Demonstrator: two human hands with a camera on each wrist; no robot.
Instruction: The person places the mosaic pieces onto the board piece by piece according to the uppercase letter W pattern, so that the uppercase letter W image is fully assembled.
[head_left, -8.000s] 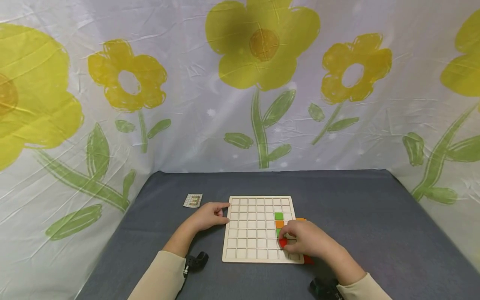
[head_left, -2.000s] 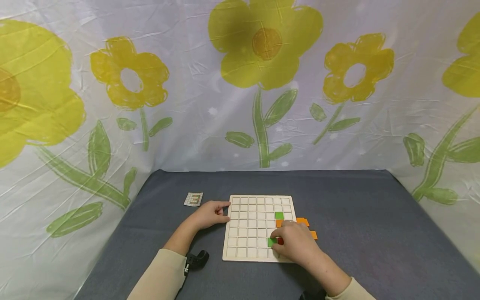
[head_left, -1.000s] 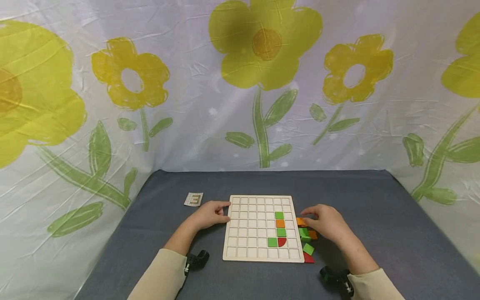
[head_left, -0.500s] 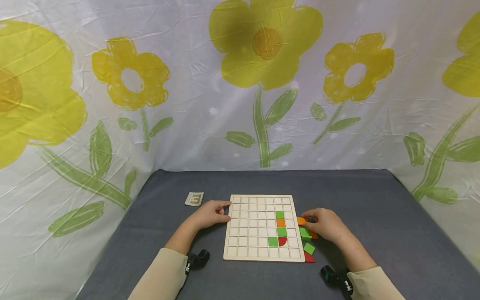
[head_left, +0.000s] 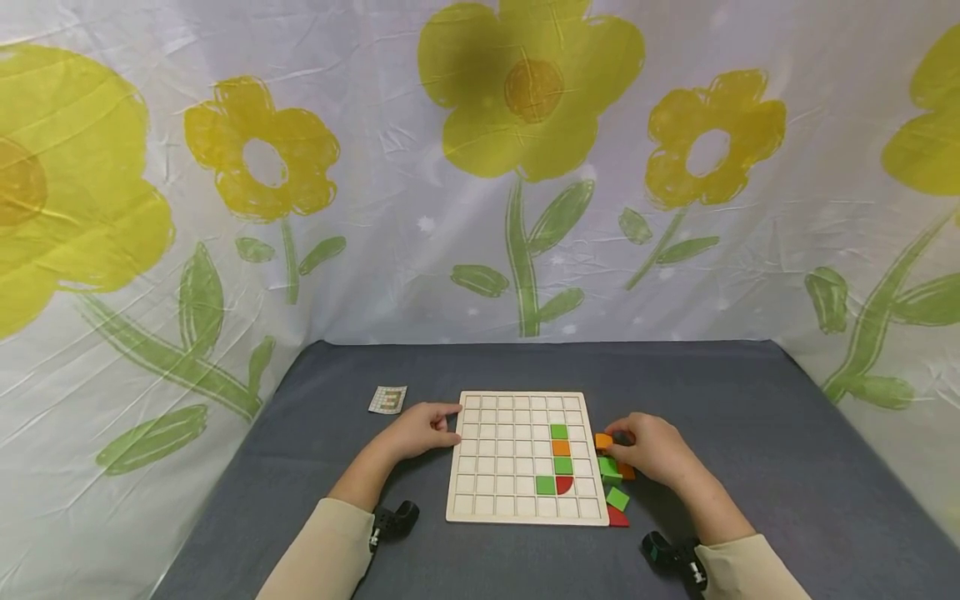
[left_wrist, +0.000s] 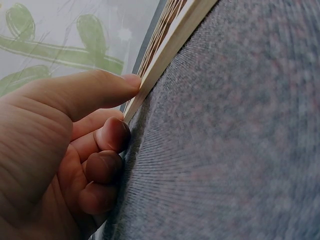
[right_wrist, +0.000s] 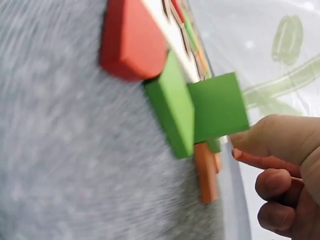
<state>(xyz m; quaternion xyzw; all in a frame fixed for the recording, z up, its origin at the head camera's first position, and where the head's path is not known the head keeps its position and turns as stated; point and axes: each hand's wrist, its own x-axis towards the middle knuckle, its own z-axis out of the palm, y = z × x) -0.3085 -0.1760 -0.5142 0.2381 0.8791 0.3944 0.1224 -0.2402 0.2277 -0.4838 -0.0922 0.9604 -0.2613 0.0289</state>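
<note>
A pale wooden grid board (head_left: 504,462) lies on the table, holding three green squares, an orange square (head_left: 561,447) and a red quarter-round tile (head_left: 564,485). My left hand (head_left: 418,431) rests at its left edge, thumb (left_wrist: 107,90) and index finger touching the rim, other fingers curled. Right of the board, my right hand (head_left: 651,446) pinches an orange block (head_left: 603,442) between thumb and fingertips. Under that hand are loose green blocks (head_left: 609,469), another orange block (head_left: 626,472) and a red block (head_left: 617,517). In the right wrist view, a green block (right_wrist: 218,107) hides the pinched orange one.
A small card (head_left: 387,400) printed with a coloured grid lies beyond my left hand. The dark grey tablecloth (head_left: 712,400) ends at the back against a flowered curtain (head_left: 390,275).
Over the last seconds a red quarter-round and a green square came to lie on the board. My right hand moved right to the loose blocks and took hold of an orange one.
</note>
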